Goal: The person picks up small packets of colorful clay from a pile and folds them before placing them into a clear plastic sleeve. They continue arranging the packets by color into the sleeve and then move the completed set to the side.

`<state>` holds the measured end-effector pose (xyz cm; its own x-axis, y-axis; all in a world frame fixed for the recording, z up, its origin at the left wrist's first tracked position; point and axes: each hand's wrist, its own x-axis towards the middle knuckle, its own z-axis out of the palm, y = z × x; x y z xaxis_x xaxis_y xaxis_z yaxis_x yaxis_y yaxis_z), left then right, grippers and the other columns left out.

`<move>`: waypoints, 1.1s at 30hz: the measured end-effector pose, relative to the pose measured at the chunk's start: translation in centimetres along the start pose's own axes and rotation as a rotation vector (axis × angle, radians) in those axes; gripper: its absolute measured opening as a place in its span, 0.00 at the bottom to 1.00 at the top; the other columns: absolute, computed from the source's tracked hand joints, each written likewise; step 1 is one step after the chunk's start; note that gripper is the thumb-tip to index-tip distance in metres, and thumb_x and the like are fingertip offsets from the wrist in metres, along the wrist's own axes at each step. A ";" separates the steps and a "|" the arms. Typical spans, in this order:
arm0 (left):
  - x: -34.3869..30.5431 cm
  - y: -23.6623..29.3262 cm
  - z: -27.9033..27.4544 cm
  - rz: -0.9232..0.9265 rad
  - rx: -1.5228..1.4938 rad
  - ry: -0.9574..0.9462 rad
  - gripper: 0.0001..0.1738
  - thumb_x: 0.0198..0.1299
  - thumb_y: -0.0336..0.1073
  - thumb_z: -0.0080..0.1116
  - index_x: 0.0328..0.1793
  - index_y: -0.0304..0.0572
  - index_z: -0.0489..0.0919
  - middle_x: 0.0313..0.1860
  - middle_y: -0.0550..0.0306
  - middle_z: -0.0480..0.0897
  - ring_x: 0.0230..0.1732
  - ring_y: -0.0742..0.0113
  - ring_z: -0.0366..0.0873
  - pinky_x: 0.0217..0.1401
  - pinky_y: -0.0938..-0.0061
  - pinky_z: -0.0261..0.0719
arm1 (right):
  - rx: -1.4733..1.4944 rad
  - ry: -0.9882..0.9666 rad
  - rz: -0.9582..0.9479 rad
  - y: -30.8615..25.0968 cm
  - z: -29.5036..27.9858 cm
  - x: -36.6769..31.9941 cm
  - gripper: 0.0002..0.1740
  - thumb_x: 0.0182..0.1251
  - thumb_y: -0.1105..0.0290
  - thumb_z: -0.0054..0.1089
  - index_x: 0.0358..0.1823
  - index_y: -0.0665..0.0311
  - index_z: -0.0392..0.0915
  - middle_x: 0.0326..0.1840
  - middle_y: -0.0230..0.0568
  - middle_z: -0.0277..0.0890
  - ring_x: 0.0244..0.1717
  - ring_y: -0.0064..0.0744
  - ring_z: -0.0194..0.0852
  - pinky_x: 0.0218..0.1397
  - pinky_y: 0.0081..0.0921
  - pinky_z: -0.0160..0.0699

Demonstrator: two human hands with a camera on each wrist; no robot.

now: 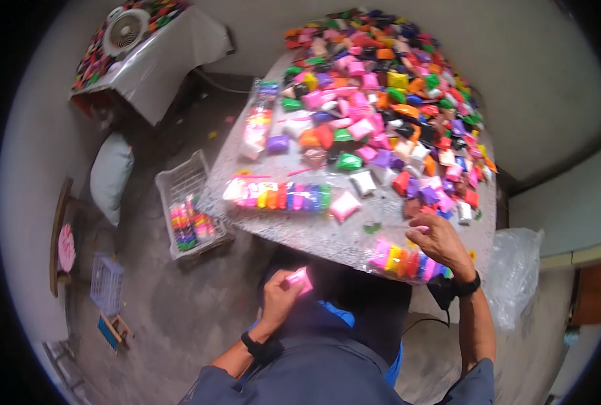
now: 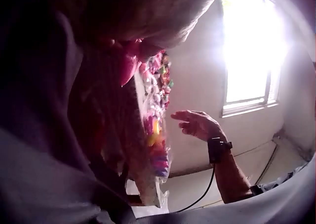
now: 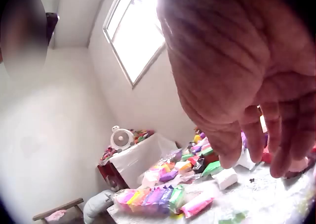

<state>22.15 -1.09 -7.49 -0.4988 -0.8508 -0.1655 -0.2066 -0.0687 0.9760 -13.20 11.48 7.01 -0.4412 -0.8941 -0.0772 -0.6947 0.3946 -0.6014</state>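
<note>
My left hand [image 1: 278, 297] pinches a small pink packet [image 1: 300, 279] in front of the table's near edge; the left wrist view shows this packet [image 2: 129, 68] below the dark, close hand [image 2: 143, 16]. Over the table's right part, my right hand [image 1: 442, 244] hovers with relaxed, slightly bent fingers, above a clear bag of coloured packets [image 1: 408, 262]. The right wrist view shows its palm [image 3: 217, 61] and fingers hanging apart; a pinkish packet lies near or behind the fingertips, contact unclear. Another pink packet [image 1: 344, 206] lies beside a filled row bag [image 1: 280, 196].
A large heap of coloured packets [image 1: 395, 101] covers the table's back. Another filled bag [image 1: 256, 128] lies at its left. On the floor stands a white crate [image 1: 169, 182] with filled bags. A fan [image 1: 126, 32] stands on a second table; clear plastic [image 1: 516, 277] hangs at right.
</note>
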 end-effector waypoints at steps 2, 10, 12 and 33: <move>1.7 1.9 -1.7 0.166 0.097 0.100 0.12 0.57 0.34 0.70 0.41 0.34 0.82 0.36 0.57 0.81 0.39 0.67 0.78 0.47 0.71 0.77 | 0.023 -0.027 0.069 -2.1 0.1 -0.2 0.20 0.64 0.62 0.68 0.47 0.73 0.83 0.44 0.52 0.85 0.39 0.45 0.85 0.46 0.38 0.83; 9.9 4.8 -8.9 0.211 -0.147 0.326 0.14 0.60 0.31 0.70 0.52 0.34 0.86 0.69 0.55 0.74 0.54 0.70 0.79 0.56 0.74 0.79 | 0.427 -0.283 0.252 -9.2 6.3 -1.6 0.24 0.66 0.63 0.70 0.60 0.70 0.80 0.47 0.47 0.86 0.37 0.30 0.82 0.41 0.30 0.81; 10.5 4.9 -9.1 0.156 -0.441 0.358 0.17 0.58 0.29 0.71 0.54 0.34 0.86 0.74 0.55 0.71 0.58 0.68 0.79 0.61 0.73 0.78 | 0.387 -0.278 0.197 -10.7 7.3 0.4 0.25 0.66 0.64 0.70 0.61 0.69 0.79 0.48 0.48 0.85 0.38 0.33 0.83 0.41 0.31 0.81; 16.8 2.0 -13.1 0.243 0.035 0.081 0.13 0.59 0.23 0.70 0.50 0.26 0.85 0.77 0.45 0.69 0.65 0.62 0.79 0.57 0.72 0.87 | -0.116 0.100 -0.090 -10.2 15.4 11.5 0.42 0.59 0.70 0.70 0.74 0.70 0.61 0.74 0.67 0.61 0.60 0.69 0.76 0.59 0.51 0.80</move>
<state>24.35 -22.34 -6.51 -0.4684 -0.8792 0.0870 -0.1186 0.1601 0.9800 -2.43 -6.08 -0.02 -0.4245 -0.9037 0.0554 -0.7921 0.3410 -0.5063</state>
